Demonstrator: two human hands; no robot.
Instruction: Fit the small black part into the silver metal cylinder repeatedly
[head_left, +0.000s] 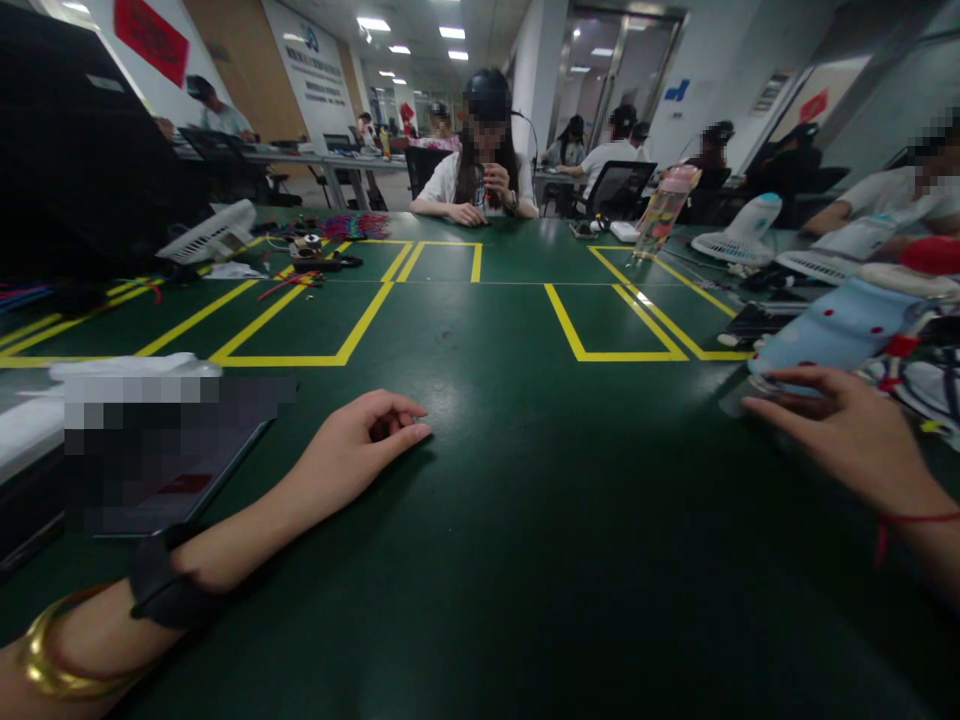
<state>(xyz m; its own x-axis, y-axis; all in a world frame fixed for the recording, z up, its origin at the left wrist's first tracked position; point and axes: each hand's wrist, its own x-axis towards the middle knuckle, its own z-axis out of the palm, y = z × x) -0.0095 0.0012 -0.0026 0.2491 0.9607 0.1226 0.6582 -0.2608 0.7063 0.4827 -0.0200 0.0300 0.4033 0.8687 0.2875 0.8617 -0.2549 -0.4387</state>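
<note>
My left hand [367, 435] rests on the green tabletop [480, 560] left of the middle. Its fingers are loosely curled, a small gap shows between thumb and fingertips, and nothing is visible in it. On the right, my right hand [855, 430] has thumb and forefinger spread apart. Just behind its fingers lies a light blue thing with red dots [832, 325], tilted. A clear, glassy edge [735, 402] shows beside the thumb; I cannot tell what it belongs to or whether the thumb touches it.
Yellow tape lines [630, 357] mark the table. A dark tablet-like panel [225, 470] and white plastic wrap [135, 365] lie left. Wires and small parts [307, 262] sit behind. A clear bottle [664, 215] and a white fan [739, 230] stand right. A person [487, 150] sits opposite.
</note>
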